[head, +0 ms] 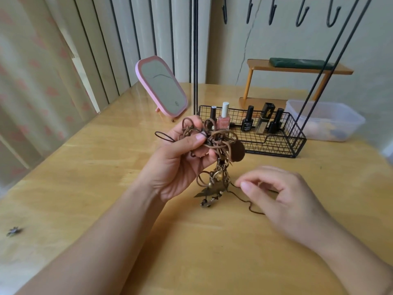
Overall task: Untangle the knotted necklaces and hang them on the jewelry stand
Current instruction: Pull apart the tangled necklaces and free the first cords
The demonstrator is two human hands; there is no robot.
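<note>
Left hand: the left hand [180, 158] was raised above the desk, palm toward the camera, fingers and thumb curled round the knotted bundle of brown cord necklaces [212, 143].
Bundle: held in front of the wire basket; cord loops stuck out above and to the left of the fingers, a dark brown round disc pendant [237, 151] sat at its right side, and brass-coloured beads and leaf-shaped charms [214, 188] hung below the palm, reaching down to the desk surface or just over it; contact not clear.
Right hand: the right hand [278, 194] lay low over the desk, thumb and forefinger pinching a thin dark brown cord strand [244, 201] that ran from the bundle's lower end and wavered across the desk.
Desk: light yellow wooden desk [106, 167].
Stand: black metal wire jewelry stand [302, 15] with empty hooks at top, rods descending into a black wire mesh basket [276, 143] holding upright nail polish bottles [223, 119].
Surroundings: pink-framed tabletop mirror [161, 86] left of the basket; clear plastic container [327, 120] right of it; small dark metal charm [14, 231] near the desk's left edge.
</note>
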